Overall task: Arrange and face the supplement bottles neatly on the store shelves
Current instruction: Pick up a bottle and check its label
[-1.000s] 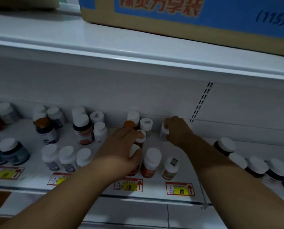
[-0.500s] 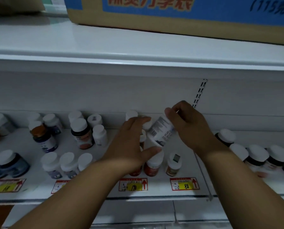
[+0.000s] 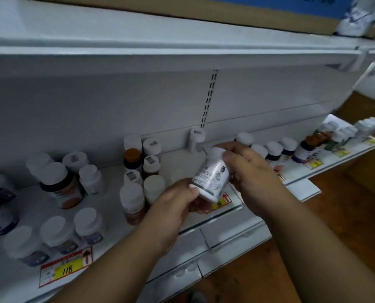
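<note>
At lower left, bottles [image 3: 88,224] are standing on the shelf [image 3: 226,212]. At centre, the left hand [image 3: 173,206] is pinching the white bottle [image 3: 211,174] at its base while the right hand [image 3: 251,171] is gripping its cap, seemingly tilting it to check the label.

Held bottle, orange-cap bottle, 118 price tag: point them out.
Held bottle [image 3: 211,179], head view, on its label.
Orange-cap bottle [image 3: 132,154], head view, on its cap.
118 price tag [image 3: 67,268], head view, on the yellow number patch.

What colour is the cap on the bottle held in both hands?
White, on the held bottle; the head view shows it.
</note>
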A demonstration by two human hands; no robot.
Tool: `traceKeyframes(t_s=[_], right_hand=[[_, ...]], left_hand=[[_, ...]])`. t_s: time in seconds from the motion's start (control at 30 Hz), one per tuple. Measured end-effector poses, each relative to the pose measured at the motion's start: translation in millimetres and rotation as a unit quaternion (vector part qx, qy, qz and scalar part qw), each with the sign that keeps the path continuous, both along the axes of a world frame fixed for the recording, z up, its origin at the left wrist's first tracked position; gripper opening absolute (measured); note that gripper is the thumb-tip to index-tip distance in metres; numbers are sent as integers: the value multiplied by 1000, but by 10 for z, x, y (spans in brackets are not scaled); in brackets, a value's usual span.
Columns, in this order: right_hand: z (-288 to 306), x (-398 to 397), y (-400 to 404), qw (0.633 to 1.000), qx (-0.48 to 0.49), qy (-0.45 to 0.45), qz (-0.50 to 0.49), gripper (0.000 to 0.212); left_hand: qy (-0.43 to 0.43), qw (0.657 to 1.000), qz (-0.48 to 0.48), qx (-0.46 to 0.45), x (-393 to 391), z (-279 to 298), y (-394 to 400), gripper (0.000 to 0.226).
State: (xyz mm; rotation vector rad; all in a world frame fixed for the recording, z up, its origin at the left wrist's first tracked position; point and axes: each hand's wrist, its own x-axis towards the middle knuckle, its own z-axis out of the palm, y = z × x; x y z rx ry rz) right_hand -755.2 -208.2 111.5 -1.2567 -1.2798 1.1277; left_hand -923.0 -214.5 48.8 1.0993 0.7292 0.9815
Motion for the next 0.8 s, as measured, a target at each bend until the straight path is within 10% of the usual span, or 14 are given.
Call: traceKeyframes(t_s=[0.37,0.8], right_hand=[[98,1375,-798,983,68,-82,-146,9],[109,4548,-1364,954,63,-86,-279,12]], left_hand=[[141,971,-131,145,1279,199,-182,50],[146,958,-175,172,4824,167,-452,44]])
